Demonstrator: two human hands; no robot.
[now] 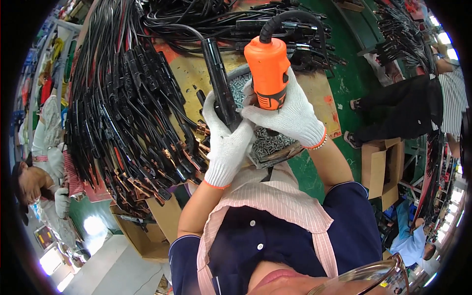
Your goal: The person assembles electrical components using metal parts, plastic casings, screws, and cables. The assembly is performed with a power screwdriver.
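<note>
My left hand [225, 147], in a white knit glove, is closed round the lower part of a black welding electrode holder [216, 69]. A cable runs out of the holder's upper end. My gloved right hand [295, 110] grips an orange electric screwdriver [264, 59], its black cord leaving the top. The screwdriver's tip is hidden behind my hands, which are close together. Under and between them sits a tray [281, 157] of small silver screws [269, 142]. Left of my left hand lies a large heap of black electrode holders [128, 98] with copper-coloured ends and long cables.
More cables and black handles [250, 24] lie across the table's [319, 93] far side. An open cardboard box [147, 236] stands below left, another box [378, 169] at right. A gloved co-worker [49, 172] is at left; a person in dark trousers [398, 103] stands at right.
</note>
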